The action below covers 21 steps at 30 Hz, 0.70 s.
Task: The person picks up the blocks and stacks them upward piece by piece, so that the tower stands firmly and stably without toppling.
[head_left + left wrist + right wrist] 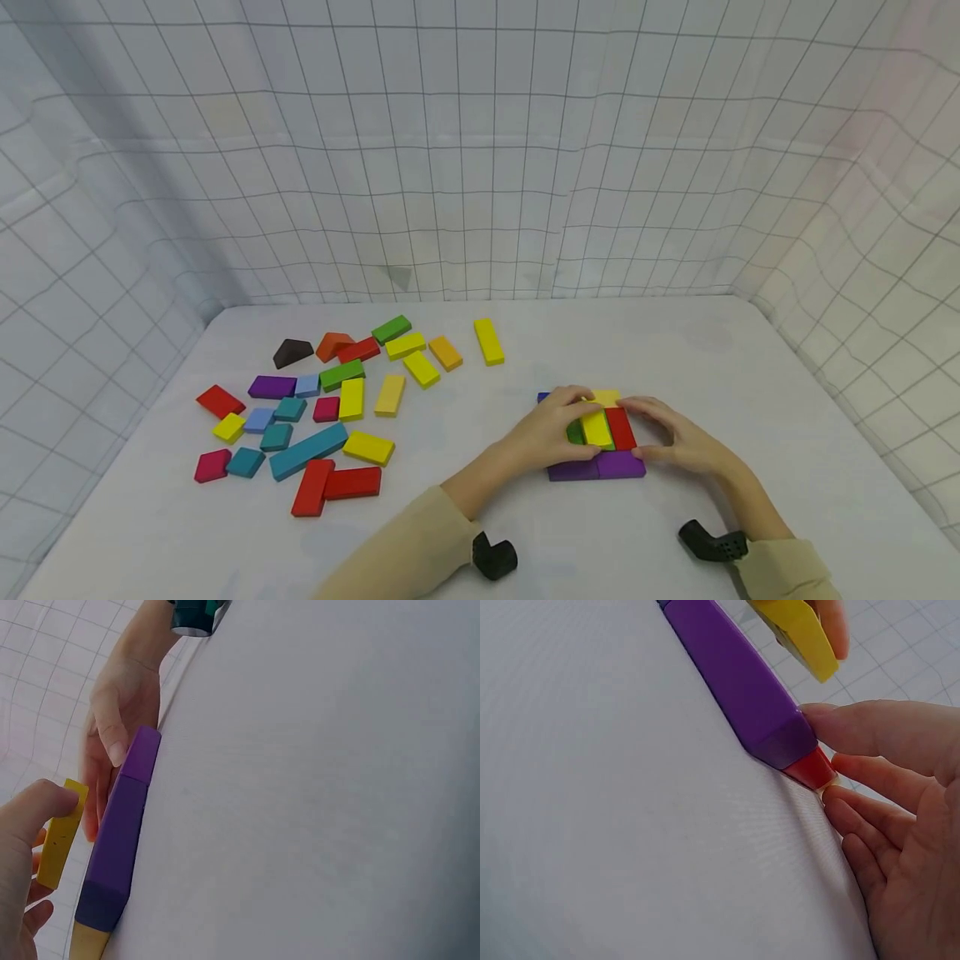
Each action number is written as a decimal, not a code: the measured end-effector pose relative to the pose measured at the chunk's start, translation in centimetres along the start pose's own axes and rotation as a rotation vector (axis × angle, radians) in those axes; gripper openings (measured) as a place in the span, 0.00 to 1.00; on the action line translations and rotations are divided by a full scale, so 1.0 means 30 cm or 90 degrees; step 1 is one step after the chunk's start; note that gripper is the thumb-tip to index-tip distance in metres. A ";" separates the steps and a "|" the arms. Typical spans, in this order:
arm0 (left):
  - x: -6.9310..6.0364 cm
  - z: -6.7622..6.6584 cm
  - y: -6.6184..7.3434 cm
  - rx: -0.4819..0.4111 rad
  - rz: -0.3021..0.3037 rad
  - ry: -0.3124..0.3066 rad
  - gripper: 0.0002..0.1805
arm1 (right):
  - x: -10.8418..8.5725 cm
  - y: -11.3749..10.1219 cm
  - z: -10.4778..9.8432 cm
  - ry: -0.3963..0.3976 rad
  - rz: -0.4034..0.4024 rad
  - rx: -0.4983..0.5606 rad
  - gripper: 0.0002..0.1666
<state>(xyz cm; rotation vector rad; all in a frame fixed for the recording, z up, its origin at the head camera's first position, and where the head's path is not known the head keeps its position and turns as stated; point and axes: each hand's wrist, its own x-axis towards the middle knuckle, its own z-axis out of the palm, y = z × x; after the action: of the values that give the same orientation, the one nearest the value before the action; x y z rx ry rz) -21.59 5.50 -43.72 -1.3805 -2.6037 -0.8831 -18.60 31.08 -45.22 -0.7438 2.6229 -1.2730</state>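
My left hand (543,432) pinches a yellow block (597,430) between thumb and fingers; the left wrist view shows it raised above a flat layout of blocks. Two purple blocks (622,464) form the layout's near side. Inside it lie a red block (620,427) and green (574,432), partly covered by the hand and the yellow block. A pale yellow block (606,397) is at the far side, with a bit of blue (543,397) at the far left corner. My right hand (682,440) rests along the layout's right side, thumb touching the purple corner.
Many loose blocks lie spread over the table's left half, among them a long teal block (309,451), red blocks (352,482) and a dark brown block (292,352). A yellow block (489,342) lies apart near the back. Grid-lined white sheets (480,167) enclose the table.
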 end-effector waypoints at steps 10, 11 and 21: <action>0.043 0.046 0.014 0.023 -0.003 -0.024 0.29 | -0.004 0.006 0.002 0.002 0.002 0.006 0.36; 0.045 0.049 0.016 0.025 -0.005 -0.027 0.29 | -0.004 0.007 0.002 0.003 0.001 0.006 0.36; 0.050 0.056 0.023 0.027 -0.039 -0.041 0.29 | -0.001 0.005 0.003 0.003 -0.003 0.004 0.36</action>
<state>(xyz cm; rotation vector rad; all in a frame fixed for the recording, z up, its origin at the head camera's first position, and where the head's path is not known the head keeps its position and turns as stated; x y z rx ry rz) -21.61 7.77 -44.35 -1.3485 -2.7094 -0.7975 -18.59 31.11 -45.41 -0.7474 2.6208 -1.2852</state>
